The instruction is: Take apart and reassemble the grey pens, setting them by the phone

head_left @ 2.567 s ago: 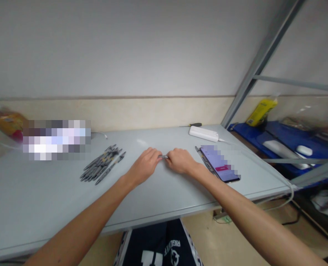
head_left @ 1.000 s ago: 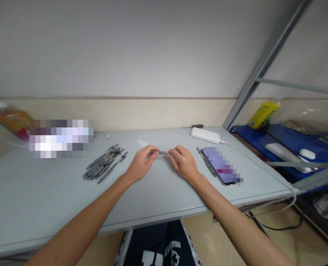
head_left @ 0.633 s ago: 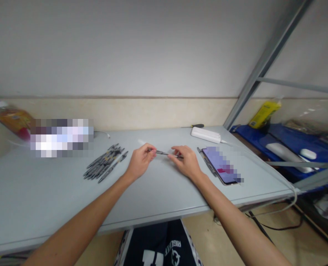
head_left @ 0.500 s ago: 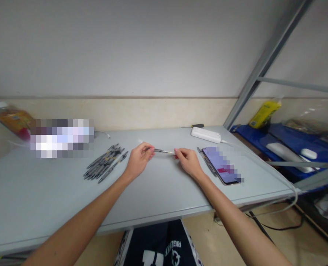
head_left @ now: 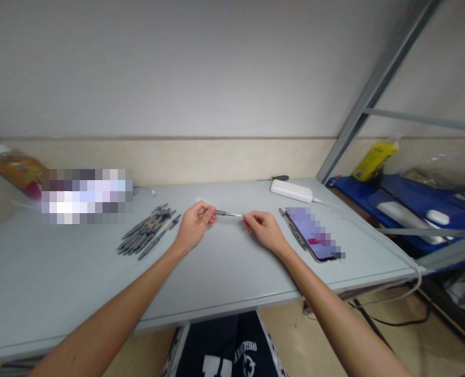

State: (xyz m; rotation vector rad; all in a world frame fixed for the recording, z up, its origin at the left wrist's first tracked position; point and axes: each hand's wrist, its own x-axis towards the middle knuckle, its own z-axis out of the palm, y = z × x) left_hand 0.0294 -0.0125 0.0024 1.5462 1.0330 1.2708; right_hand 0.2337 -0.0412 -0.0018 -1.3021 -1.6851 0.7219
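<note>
Left hand [head_left: 195,224] pinched closed on slim dark-grey pen [head_left: 221,213], held over pale grey flat bench [head_left: 217,277]. Right hand [head_left: 264,228] fingers curled beside its thin tip; can't tell if gripping anything.

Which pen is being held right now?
The gray pen gripped by the left hand, its thin end pointing toward the right hand; the other pens lie on the table.

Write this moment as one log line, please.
left hand: holds pen; right hand: at thin end, contact unclear; pen pile: on desk
</note>
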